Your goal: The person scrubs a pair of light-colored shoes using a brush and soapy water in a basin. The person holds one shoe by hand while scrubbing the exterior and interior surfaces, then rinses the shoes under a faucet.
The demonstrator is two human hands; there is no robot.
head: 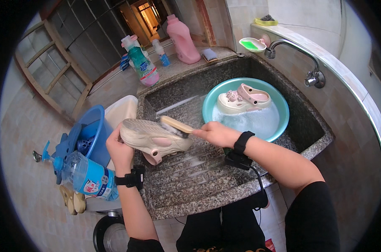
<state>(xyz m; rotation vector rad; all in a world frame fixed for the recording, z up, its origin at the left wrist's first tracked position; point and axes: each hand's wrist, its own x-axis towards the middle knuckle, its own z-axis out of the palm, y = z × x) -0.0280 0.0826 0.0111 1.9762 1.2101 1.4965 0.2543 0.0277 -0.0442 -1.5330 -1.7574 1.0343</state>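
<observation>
My left hand [119, 151] grips the heel end of a cream clog [156, 135], which is turned sole up above the ribbed washboard part of a granite sink [190, 198]. Its pink strap hangs below. In my right hand [217, 134] is the handle of a wooden scrub brush [177, 123], its bristles against the clog's sole near the toe end. Right of the brush a teal basin [285, 110] of sudsy water sits in the sink. A second cream clog [237, 102] with a pink strap and charms rests in it, upright and partly in the suds.
A chrome faucet [293, 42] and a soap dish [259, 45] are on the right wall. On the back ledge stand a green spray bottle [141, 66], a pink detergent bottle [184, 41] and another brush [210, 54]. At left are a blue basin [100, 126] and a blue pump bottle [92, 176].
</observation>
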